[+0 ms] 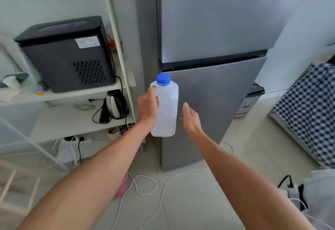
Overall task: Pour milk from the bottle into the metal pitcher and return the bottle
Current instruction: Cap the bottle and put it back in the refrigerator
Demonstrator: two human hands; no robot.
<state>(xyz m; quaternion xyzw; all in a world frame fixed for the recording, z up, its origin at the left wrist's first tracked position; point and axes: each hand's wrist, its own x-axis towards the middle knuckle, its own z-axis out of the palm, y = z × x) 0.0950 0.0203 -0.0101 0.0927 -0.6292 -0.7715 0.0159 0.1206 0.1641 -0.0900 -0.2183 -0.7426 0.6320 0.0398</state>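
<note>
A white translucent milk bottle with a blue cap stands upright in the air in front of the closed grey fridge. My left hand grips the bottle's left side. My right hand hovers just right of the bottle with its fingers apart, holding nothing. No metal pitcher is in view.
To the left stands a white shelf unit with a black appliance on top and an electric kettle below. White cables lie on the floor. A checked cloth hangs at the right.
</note>
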